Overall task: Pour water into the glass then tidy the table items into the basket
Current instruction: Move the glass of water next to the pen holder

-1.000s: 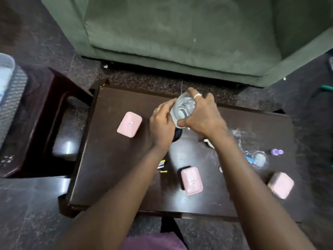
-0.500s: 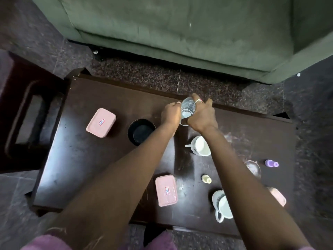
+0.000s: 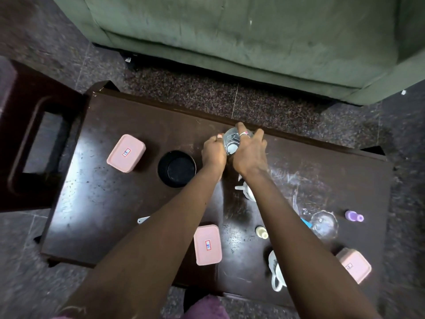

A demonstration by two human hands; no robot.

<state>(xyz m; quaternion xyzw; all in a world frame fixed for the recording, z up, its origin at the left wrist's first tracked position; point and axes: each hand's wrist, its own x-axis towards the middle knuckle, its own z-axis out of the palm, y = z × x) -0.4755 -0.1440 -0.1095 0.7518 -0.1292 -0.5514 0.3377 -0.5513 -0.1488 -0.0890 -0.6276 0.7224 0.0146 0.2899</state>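
The left hand (image 3: 213, 154) and right hand (image 3: 249, 154) are both gripping a clear water bottle (image 3: 231, 142) over the dark table's (image 3: 110, 203) far edge. The glass (image 3: 324, 223) is standing well apart, toward the near right.

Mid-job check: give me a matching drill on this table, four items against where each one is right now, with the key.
Things:
1. clear bottle
2. black bowl
3. purple bottle
4. white mug

Places:
A. lying near the right edge of the table
B. by the table's front edge
C. gripped between the left hand and the right hand
D. standing just left of the left hand

Pairs: 1-C, 2-D, 3-A, 4-B
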